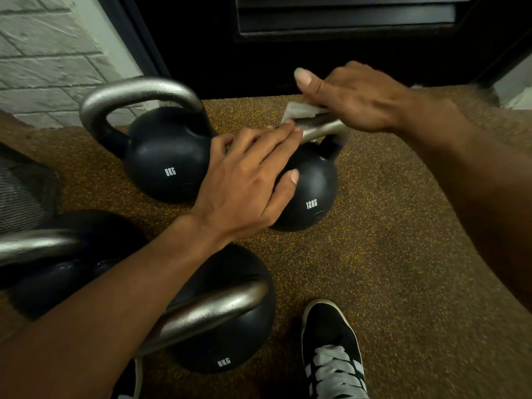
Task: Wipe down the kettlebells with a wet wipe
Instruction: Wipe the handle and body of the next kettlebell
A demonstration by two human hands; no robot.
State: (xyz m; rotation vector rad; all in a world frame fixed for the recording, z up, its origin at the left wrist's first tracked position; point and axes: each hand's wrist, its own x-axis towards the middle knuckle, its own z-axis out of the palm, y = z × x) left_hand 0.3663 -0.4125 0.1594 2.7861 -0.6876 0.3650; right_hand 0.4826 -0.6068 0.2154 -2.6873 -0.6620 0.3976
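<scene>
A black kettlebell marked 12KG [312,194] stands on the speckled floor in the middle of the view. My left hand [247,180] lies over its body, thumb on the front and fingertips at the near end of its steel handle [319,129]. My right hand [354,96] holds a white wet wipe [299,110] against the top of that handle, thumb stretched out. Part of the wipe is hidden under the hand.
An 8KG kettlebell [164,156] stands to the left, another 8KG one [224,318] is near my feet, and a third [57,254] lies at the lower left. My black shoe [331,349] is at the bottom. A white brick wall [49,59] and a dark cabinet [316,38] close the back.
</scene>
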